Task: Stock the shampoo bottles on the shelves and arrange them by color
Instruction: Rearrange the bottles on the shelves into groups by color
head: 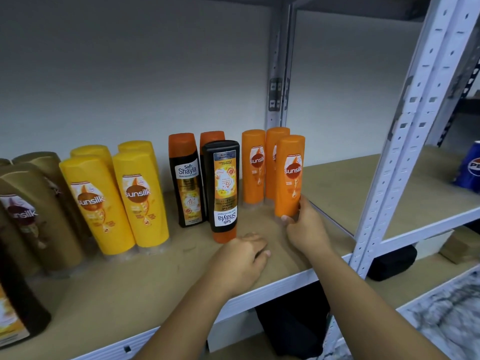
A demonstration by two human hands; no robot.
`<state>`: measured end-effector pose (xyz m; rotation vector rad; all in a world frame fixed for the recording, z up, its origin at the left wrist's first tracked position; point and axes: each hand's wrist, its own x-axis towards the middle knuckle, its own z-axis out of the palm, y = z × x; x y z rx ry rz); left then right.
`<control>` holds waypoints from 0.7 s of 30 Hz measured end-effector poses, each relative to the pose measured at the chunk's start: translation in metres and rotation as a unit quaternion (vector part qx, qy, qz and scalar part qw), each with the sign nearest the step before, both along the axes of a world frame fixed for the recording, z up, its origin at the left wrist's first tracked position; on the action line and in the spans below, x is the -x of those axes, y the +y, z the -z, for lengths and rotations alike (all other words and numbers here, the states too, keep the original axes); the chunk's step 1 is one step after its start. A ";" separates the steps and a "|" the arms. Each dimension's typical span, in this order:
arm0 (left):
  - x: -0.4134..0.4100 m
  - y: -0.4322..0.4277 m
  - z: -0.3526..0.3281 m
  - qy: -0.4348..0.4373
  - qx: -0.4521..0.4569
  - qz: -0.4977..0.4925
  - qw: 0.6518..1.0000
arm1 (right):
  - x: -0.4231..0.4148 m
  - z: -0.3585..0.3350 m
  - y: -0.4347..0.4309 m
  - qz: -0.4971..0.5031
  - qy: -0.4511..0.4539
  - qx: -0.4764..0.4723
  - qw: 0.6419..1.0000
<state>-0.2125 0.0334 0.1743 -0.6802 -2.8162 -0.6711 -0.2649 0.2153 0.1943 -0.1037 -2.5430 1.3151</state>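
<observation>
Your right hand [302, 224] clamps the orange bottle [289, 175] low near its base; it looks rigid, smooth, probably slippery and top-heavy, so grip mid-body; your left hand [241, 261] rests loosely curled, holding nothing, on the shelf [155, 294].

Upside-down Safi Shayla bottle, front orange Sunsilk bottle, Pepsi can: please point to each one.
Upside-down Safi Shayla bottle [224, 189], head view, on its label.
Front orange Sunsilk bottle [290, 175], head view, on its label.
Pepsi can [470, 167], head view, on its blue side.

I see a plain white wall [135, 74] behind a grey metal rack [405, 131] with perforated posts and brown board shelves [155, 289]. To the right a second shelf [345, 188] carries a blue can [468, 167], and light is dim and even.
</observation>
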 end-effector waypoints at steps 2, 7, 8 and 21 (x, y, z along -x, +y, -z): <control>-0.001 -0.001 -0.001 0.002 -0.003 -0.002 1.000 | 0.004 0.001 0.000 0.005 0.009 -0.007 1.000; -0.005 -0.002 -0.006 -0.002 -0.014 -0.004 1.000 | 0.012 0.004 -0.001 0.016 0.016 -0.017 1.000; -0.005 -0.002 -0.006 -0.003 -0.014 -0.006 1.000 | 0.013 0.005 -0.001 0.019 0.017 -0.020 0.999; -0.013 -0.009 -0.006 -0.021 0.019 -0.023 0.999 | -0.007 0.011 -0.002 0.019 -0.037 -0.189 0.981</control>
